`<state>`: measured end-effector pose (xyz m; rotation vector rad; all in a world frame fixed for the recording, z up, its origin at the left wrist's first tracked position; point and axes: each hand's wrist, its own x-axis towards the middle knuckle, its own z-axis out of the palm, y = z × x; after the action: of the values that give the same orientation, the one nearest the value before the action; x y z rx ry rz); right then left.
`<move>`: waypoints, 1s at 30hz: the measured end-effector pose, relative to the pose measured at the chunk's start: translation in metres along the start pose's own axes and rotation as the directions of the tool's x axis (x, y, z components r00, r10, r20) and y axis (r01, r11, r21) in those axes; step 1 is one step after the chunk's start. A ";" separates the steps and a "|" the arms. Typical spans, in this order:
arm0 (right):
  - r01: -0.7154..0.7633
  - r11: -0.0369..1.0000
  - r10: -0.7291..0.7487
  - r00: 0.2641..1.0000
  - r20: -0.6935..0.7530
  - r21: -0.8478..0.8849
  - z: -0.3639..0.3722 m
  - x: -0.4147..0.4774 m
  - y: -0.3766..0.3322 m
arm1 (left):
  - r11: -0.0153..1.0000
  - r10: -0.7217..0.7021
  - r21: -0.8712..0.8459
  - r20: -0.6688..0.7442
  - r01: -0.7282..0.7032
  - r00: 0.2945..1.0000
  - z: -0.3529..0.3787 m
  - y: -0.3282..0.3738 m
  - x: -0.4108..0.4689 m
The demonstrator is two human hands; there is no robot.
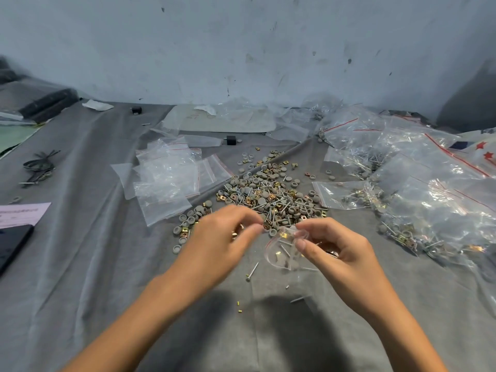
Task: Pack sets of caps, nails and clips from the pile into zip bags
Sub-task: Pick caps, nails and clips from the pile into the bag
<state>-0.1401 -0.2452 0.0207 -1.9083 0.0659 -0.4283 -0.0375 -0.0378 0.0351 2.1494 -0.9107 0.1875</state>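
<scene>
The zip bag (281,249) is in the right hand (341,253) — thumb and fingers pinch it at its open mouth, and a few nails are inside. The left hand (222,237) is just beside that mouth, fingertips brought together — blurred, so I cannot tell what it grips. The pile (268,194) lies just beyond both hands.

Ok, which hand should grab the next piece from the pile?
Left. The left hand hovers at the near edge of the pile, while the right hand pinches the open zip bag, so it is busy.
</scene>
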 end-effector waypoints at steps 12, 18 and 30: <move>0.020 1.000 -0.019 1.000 0.024 -0.020 0.007 0.002 -0.003 | 0.834 -0.381 0.497 0.201 0.241 0.903 -0.010 -0.120 0.047; 0.019 0.999 -0.018 0.999 0.038 -0.025 0.010 0.002 -0.002 | 0.831 -0.429 0.488 0.255 0.268 0.867 -0.013 -0.131 0.045; 0.027 0.999 -0.026 0.999 0.039 -0.029 0.013 0.004 -0.007 | 0.860 -0.411 0.374 0.104 0.348 0.906 -0.016 -0.114 0.040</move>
<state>-0.1334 -0.2314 0.0242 -1.9477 0.0216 -0.4103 0.0704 0.0020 -0.0066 2.6667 -0.5542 -0.0536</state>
